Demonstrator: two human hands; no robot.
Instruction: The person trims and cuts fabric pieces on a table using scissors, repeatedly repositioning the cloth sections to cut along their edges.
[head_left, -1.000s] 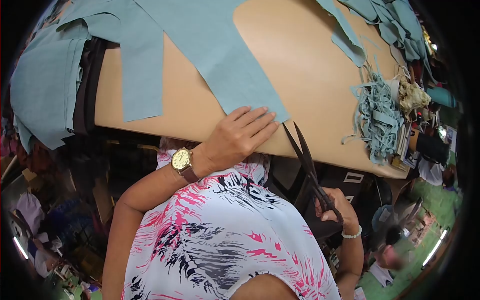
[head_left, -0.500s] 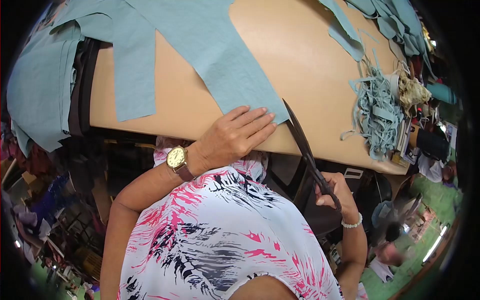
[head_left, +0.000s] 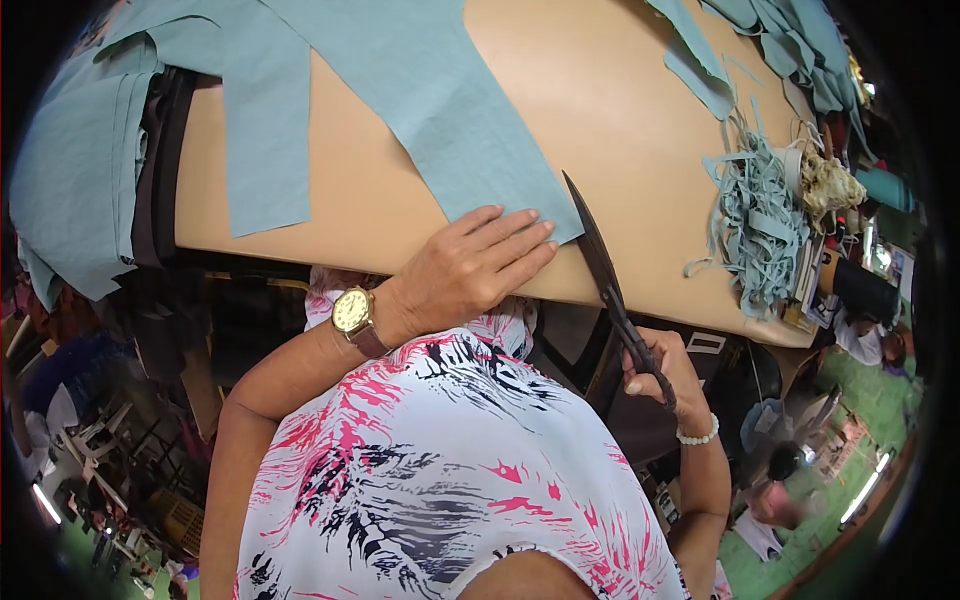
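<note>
My left hand (head_left: 480, 262) lies flat, palm down, on the lower end of a long teal cloth piece (head_left: 470, 120) near the table's front edge. Its fingers are stretched out and hold nothing. My right hand (head_left: 665, 372) is wrapped round the handles of large dark scissors (head_left: 604, 270). The scissor blades point up and to the left, along the right edge of the cloth's end. They look closed or nearly closed. Another teal strip (head_left: 268, 150) hangs down from the same spread of cloth further left.
Folded teal cloth (head_left: 85, 170) hangs over the table's left side. A tangle of thin teal scraps (head_left: 760, 225) lies at the right edge of the table (head_left: 640, 130), beside a pale crumpled bundle (head_left: 828, 185). More teal pieces (head_left: 800, 50) lie at the top right.
The scissors have moved up beside the cloth's right edge, and their blades have gone from apart to together. My right hand rose with them. My left hand stays on the cloth.
</note>
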